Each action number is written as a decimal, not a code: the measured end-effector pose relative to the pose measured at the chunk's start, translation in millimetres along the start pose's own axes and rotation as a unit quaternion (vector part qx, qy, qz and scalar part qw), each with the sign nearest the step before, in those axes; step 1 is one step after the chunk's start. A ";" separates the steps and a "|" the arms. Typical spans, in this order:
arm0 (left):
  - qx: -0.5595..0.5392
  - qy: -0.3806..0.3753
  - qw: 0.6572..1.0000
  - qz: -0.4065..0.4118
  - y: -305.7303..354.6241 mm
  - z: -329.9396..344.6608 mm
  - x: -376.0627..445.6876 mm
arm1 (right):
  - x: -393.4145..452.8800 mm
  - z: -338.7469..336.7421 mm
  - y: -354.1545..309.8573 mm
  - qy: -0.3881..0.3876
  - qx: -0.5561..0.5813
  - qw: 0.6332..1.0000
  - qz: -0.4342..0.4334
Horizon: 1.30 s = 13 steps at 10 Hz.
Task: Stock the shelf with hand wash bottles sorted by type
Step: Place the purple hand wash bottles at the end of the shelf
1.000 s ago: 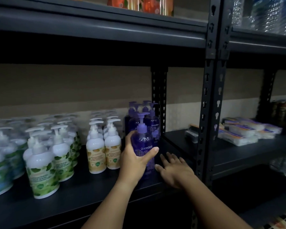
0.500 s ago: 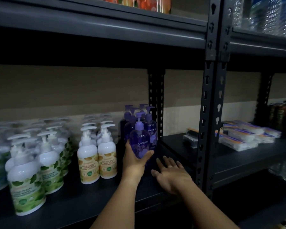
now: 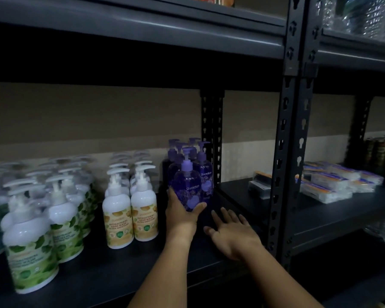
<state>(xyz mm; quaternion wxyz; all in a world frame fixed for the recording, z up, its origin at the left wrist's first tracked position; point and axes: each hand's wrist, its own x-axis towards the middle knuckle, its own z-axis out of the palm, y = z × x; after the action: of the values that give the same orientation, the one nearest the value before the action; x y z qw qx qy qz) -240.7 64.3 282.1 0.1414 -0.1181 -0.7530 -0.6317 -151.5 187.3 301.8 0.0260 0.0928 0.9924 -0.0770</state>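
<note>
My left hand [image 3: 182, 215] grips a purple pump bottle [image 3: 187, 186] around its lower body, at the front of a row of purple bottles [image 3: 201, 165] by the rear upright. The bottle leans slightly left. My right hand [image 3: 233, 235] lies flat with fingers spread on the dark shelf [image 3: 111, 274], just right of the bottle. Left of the purple row stand white bottles with yellow labels [image 3: 131, 218]. Further left are white bottles with green leaf labels [image 3: 31, 252].
A black perforated upright [image 3: 287, 152] stands right of my hands. Beyond it, a lower shelf [image 3: 320, 216] holds flat wrapped packs [image 3: 333, 182] and dark cans [image 3: 380, 152]. Another shelf board [image 3: 142, 25] hangs overhead.
My left hand has pushed the purple bottle further back toward the row. My right hand stays flat on the shelf. The view has shifted a little to the left and closer.
</note>
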 end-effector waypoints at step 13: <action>0.054 -0.012 0.998 -0.003 11.4 -4.8 -14.2 | -2.7 3.1 0.8 0.024 0.011 1.000 -0.004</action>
<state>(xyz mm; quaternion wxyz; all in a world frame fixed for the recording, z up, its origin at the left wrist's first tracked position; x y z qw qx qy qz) -223.1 61.5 288.2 0.1364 -0.1155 -0.7879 -0.5892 -148.6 187.1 298.8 0.0011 0.0909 0.9921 -0.0862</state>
